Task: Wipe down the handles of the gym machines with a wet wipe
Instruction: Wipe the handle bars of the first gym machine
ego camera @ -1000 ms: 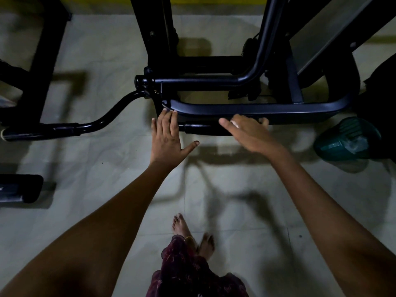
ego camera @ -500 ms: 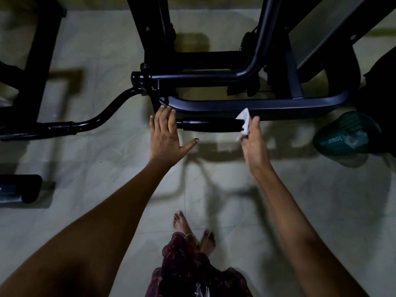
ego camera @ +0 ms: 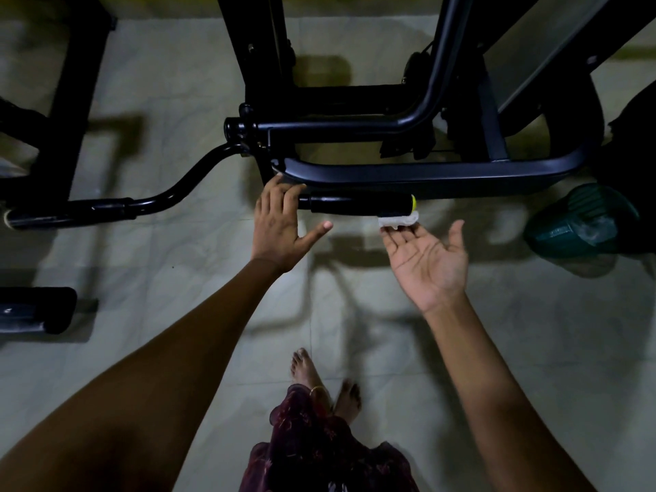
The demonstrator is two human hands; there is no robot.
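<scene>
A short black handle (ego camera: 358, 204) with a yellow end cap juts right from the dark gym machine frame (ego camera: 426, 172). My left hand (ego camera: 282, 221) rests with straight fingers on the handle's inner end, thumb spread. My right hand (ego camera: 426, 257) is turned palm up, fingers straight. On its fingertips lies a white wet wipe (ego camera: 397, 220), pressed up against the underside of the handle near the yellow cap. A second, longer curved handle (ego camera: 117, 207) reaches out to the left.
A green watering can or jug (ego camera: 582, 225) sits on the tiled floor at the right. Black machine posts (ego camera: 81, 101) stand at the left, with a dark pad (ego camera: 35, 308) low on the left. My bare feet (ego camera: 319, 381) are below.
My right hand has turned palm up and dropped under the handle's end, carrying the wipe from the handle's tip to its underside. The left hand has stayed on the inner end.
</scene>
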